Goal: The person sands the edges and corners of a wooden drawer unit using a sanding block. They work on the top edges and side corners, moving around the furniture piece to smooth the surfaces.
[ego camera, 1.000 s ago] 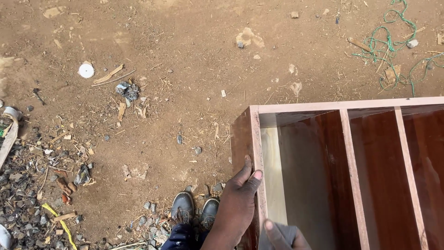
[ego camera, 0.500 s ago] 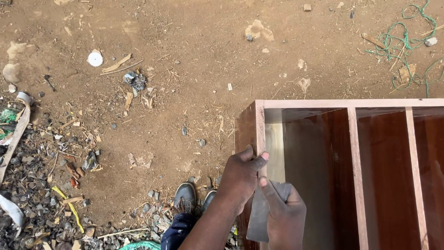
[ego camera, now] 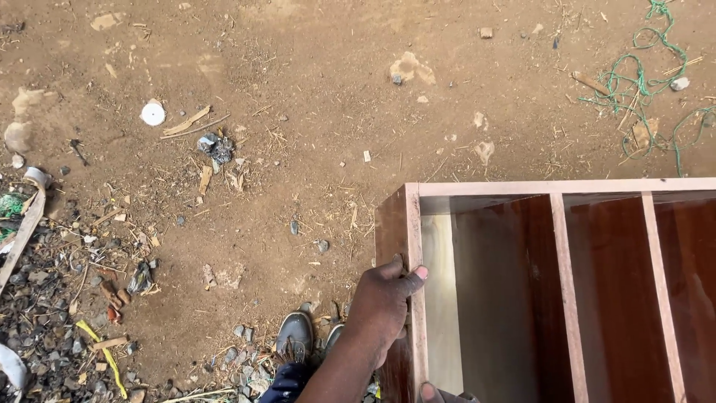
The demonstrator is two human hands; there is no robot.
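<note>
The left hand has its grip closed over the pale edge of a reddish-brown wooden shelf unit with upright dividers; the right hand is barely visible, its grip impossible to tell.

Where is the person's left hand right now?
In the head view, the left hand sits low and centre, gripping the pale front edge of the wooden cabinet's left side panel, thumb hooked over the rim, with the person's dark shoes just left of it on the dirt.

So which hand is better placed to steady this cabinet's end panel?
Left: the left hand grips the edge of the end panel, thumb over it; the right hand barely shows at the bottom.
</note>
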